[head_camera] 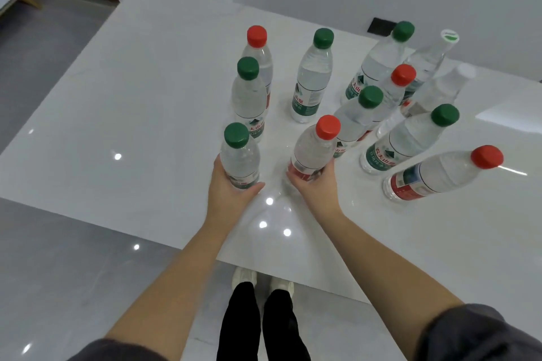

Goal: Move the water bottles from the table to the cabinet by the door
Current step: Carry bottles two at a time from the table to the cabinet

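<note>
Several clear water bottles with green, red or white caps stand on a glossy white table [132, 114]. My left hand [227, 189] is wrapped around the lower part of the nearest green-capped bottle [239, 155]. My right hand [315, 184] grips the base of a red-capped bottle [313, 149] beside it. Both bottles are upright, at or just above the tabletop. Another red-capped bottle [440, 174] stands at the right, and further bottles cluster behind.
The table's near edge runs diagonally in front of my legs and white shoes [262, 281]. Grey tiled floor [58, 272] lies to the left. A black wall socket [381, 27] sits behind the bottles on the grey wall.
</note>
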`<state>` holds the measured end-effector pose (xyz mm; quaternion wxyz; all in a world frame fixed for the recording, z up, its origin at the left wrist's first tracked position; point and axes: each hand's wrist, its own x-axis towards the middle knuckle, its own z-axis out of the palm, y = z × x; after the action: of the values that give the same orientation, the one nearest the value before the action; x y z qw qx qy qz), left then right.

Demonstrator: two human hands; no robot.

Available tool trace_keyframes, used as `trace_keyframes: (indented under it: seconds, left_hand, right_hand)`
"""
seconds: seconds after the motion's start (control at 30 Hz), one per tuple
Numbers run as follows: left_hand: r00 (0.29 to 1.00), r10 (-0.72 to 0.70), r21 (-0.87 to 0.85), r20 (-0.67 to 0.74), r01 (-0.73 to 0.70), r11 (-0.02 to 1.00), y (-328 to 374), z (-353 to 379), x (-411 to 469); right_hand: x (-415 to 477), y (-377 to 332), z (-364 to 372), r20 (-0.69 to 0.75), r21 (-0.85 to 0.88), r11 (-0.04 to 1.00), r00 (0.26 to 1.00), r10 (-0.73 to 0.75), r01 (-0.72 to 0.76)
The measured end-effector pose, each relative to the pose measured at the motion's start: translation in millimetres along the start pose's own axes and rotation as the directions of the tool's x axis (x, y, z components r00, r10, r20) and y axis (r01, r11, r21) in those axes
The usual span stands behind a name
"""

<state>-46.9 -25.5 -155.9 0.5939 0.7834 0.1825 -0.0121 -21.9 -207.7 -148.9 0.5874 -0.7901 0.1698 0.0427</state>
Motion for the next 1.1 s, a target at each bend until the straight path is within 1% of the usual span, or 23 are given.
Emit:
trace_keyframes:
  seconds: [0.1, 0.23, 0.37, 0.57, 0.67, 0.77, 0.87, 0.97, 1.1]
  left_hand:
    - [0.998, -0.036, -0.008, -0.044, 0.036, 0.999, -2, 7, 2]
    - [0.996, -0.051, 0.012, -0.067, 0.052, 0.999, -10, 9, 1]
    - [0.993, -0.063, -0.017, -0.1, 0.062, 0.998, -8, 10, -1]
    - [0.988, -0.061, -0.042, -0.141, 0.056, 0.998, 13, 2, -23]
    - [0.98, -0.047, -0.092, -0.191, 0.03, 0.995, 50, -13, -30]
    - [0.967, 0.029, -0.139, -0.252, -0.065, 0.988, 100, -36, -30]
    - [0.942, 0.112, -0.152, -0.316, -0.167, 0.974, 149, -65, -32]
    - [0.914, 0.164, -0.17, -0.372, -0.241, 0.956, 189, -102, -36]
    - [0.855, 0.233, -0.171, -0.463, -0.344, 0.923, 231, -157, -51]
  right_hand:
    - [6, 5, 3, -0.013, -0.023, 1.0, 1.0, -0.008, 0.008]
    - [7, 13, 2, 0.008, -0.084, 0.996, 1.0, -0.013, 0.013]
    - [8, 13, -2, 0.021, -0.089, 0.996, 1.0, -0.017, 0.019]
    - [-17, -2, -16, 0.134, -0.091, 0.994, 0.99, -0.044, 0.057]
    - [-31, -39, -21, 0.175, -0.053, 0.99, 0.977, -0.123, 0.134]
    - [-35, -97, -21, 0.197, 0.014, 0.973, 0.954, -0.227, 0.229]
    - [-38, -160, -16, 0.223, 0.101, 0.936, 0.909, -0.351, 0.337]
    - [-46, -220, -6, 0.228, 0.198, 0.884, 0.857, -0.461, 0.423]
    - [-68, -281, 10, 0.236, 0.276, 0.822, 0.794, -0.56, 0.498]
